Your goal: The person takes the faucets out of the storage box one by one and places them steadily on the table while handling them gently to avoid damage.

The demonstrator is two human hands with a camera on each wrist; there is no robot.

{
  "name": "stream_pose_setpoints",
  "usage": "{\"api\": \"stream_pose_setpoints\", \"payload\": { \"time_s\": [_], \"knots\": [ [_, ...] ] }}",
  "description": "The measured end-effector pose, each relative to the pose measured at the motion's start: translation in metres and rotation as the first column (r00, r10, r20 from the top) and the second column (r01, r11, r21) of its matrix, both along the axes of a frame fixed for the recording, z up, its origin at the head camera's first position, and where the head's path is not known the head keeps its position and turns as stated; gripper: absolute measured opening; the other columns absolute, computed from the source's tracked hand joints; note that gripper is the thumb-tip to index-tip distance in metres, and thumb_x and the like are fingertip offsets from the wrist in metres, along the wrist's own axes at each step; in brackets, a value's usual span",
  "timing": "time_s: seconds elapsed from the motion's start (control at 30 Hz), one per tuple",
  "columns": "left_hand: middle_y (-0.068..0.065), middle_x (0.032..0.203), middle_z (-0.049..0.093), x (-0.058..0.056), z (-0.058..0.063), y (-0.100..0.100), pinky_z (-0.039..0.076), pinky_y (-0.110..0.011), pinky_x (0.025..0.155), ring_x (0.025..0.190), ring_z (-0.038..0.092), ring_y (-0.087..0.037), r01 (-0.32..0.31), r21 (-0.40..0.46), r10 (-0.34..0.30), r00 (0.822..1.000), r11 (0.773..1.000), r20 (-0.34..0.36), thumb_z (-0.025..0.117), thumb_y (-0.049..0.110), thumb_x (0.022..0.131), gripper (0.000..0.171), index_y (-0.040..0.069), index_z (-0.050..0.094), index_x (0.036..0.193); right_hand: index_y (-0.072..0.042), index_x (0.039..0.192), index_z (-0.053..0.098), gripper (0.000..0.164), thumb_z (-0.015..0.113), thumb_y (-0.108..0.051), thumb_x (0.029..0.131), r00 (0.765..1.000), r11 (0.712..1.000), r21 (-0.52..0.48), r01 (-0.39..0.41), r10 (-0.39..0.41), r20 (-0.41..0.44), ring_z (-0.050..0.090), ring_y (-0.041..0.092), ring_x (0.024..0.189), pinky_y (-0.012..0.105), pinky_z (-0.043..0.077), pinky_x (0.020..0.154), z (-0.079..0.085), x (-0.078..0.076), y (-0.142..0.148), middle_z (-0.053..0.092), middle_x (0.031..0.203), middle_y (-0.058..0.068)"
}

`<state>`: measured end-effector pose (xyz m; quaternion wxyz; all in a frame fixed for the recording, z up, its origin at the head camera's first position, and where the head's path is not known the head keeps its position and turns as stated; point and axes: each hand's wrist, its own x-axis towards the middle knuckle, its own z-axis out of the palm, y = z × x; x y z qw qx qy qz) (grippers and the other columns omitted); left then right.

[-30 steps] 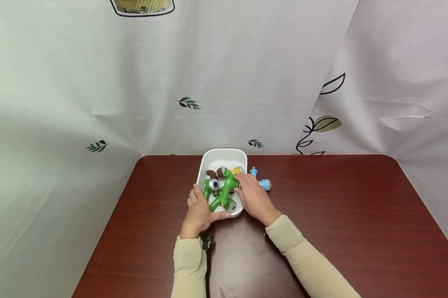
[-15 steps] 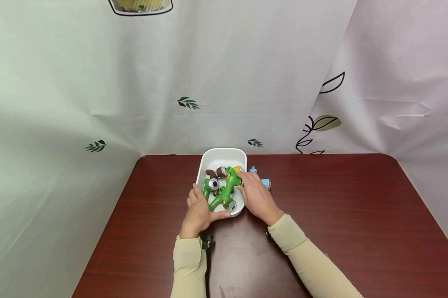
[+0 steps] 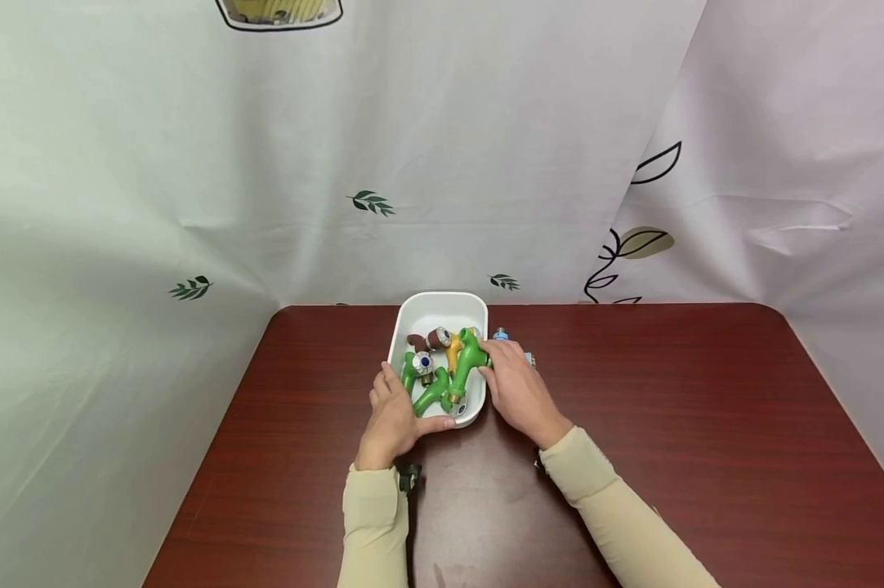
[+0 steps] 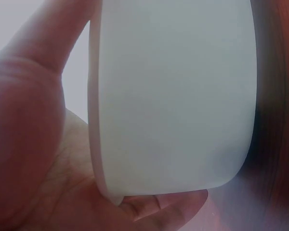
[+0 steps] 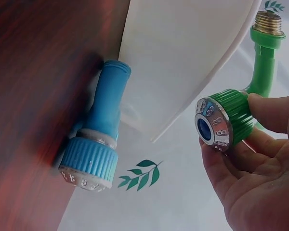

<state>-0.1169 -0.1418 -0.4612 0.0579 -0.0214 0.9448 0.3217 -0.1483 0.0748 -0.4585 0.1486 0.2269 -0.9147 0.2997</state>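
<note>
In the head view, my right hand (image 3: 523, 388) pinches a green tap (image 3: 467, 367) by its knob, over the right side of a white plastic box (image 3: 442, 304). The right wrist view shows thumb and fingertips on the ribbed green knob (image 5: 233, 115), with the brass thread pointing up. My left hand (image 3: 390, 423) grips the box's near-left corner, thumb along the near rim and fingers down the left side. Inside the box lie another green tap (image 3: 431, 394), a green one with a silver knob (image 3: 422, 363), a maroon tap (image 3: 438, 338) and a yellow tap (image 3: 453, 351).
A blue tap (image 5: 101, 120) lies on the red-brown table (image 3: 670, 408) just right of the box, partly behind my right hand in the head view. A pale printed curtain (image 3: 442, 163) hangs behind the table's far edge.
My right hand and the green tap have moved slightly right, and the tap stands more upright, uncovering more of the yellow tap and the other green one. The left hand stays on the box.
</note>
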Motion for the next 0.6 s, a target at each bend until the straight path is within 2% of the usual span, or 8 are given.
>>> {"api": "stream_pose_setpoints", "payload": {
  "time_s": [0.6],
  "knots": [
    [-0.035, 0.154, 0.014, 0.000, 0.000, 0.000, 0.037, -0.055, 0.108, 0.137, 0.024, -0.049, -0.008, -0.006, 0.008, 1.000, 1.000, 0.012, 0.094, 0.046, 0.065, 0.144, -0.015, -0.002, 0.153, 0.008, 0.128, 0.059, 0.035, 0.066, -0.005, 0.096, 0.999, 0.999, -0.013, 0.041, -0.041, -0.035, 0.052, 0.034, 0.122, 0.045, 0.043, 0.105, -0.002, -0.001, 0.017, 0.061, 0.128, 0.022]
  ]
}}
